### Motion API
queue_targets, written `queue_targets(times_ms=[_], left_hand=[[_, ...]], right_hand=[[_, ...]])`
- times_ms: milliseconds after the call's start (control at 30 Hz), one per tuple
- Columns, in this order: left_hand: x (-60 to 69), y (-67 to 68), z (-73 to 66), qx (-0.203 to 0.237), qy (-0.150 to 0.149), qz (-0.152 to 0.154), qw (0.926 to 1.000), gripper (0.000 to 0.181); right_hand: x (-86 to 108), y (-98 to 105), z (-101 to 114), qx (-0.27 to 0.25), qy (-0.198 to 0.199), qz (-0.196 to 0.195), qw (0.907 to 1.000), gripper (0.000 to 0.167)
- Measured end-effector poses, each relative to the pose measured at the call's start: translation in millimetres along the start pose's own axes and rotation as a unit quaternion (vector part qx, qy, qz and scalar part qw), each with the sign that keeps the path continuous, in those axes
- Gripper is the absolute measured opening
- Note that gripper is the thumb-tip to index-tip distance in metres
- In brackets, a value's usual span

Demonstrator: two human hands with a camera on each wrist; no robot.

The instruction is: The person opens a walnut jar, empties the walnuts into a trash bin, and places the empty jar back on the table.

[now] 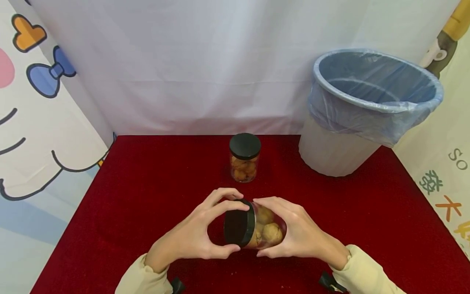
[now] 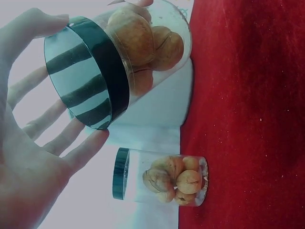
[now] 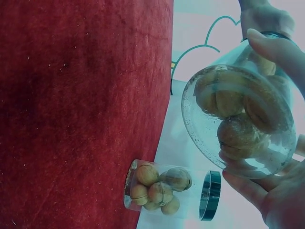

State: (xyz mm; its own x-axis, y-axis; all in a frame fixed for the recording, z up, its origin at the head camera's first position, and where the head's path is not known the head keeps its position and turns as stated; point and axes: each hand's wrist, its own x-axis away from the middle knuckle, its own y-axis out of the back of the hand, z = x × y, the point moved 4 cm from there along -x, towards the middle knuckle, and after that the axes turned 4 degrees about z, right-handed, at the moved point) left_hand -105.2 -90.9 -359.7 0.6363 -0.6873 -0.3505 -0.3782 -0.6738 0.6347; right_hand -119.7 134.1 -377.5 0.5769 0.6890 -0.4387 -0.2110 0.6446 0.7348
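A clear jar of walnuts [image 1: 266, 228] with a black lid [image 1: 236, 226] is held on its side above the red cloth, lid toward the left. My left hand [image 1: 201, 226] grips the lid between thumb and fingertips, with a gap between palm and lid top. Around the clear body near its base, my right hand [image 1: 297, 230] curls thumb and fingers. The right wrist view shows the jar's round bottom [image 3: 238, 121] with walnuts behind it. In the left wrist view the lid's dark rim [image 2: 112, 62] still sits on the jar.
A second lidded jar of walnuts [image 1: 244, 167] stands upright farther back on the red cloth [image 1: 165, 175]. At the back right is a white bin [image 1: 332, 145] lined with a blue bag [image 1: 371, 116]. White curtains and printed sheets enclose the back and sides.
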Motion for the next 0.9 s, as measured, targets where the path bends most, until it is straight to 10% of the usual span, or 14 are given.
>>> queue_targets(times_ms=[900], left_hand=[[2.0,-2.3,1.5,-0.036,0.067,-0.076,0.9943,0.063]], right_hand=[[0.7,-0.4,7.1,0.025,0.019,-0.014,0.9994,0.100]])
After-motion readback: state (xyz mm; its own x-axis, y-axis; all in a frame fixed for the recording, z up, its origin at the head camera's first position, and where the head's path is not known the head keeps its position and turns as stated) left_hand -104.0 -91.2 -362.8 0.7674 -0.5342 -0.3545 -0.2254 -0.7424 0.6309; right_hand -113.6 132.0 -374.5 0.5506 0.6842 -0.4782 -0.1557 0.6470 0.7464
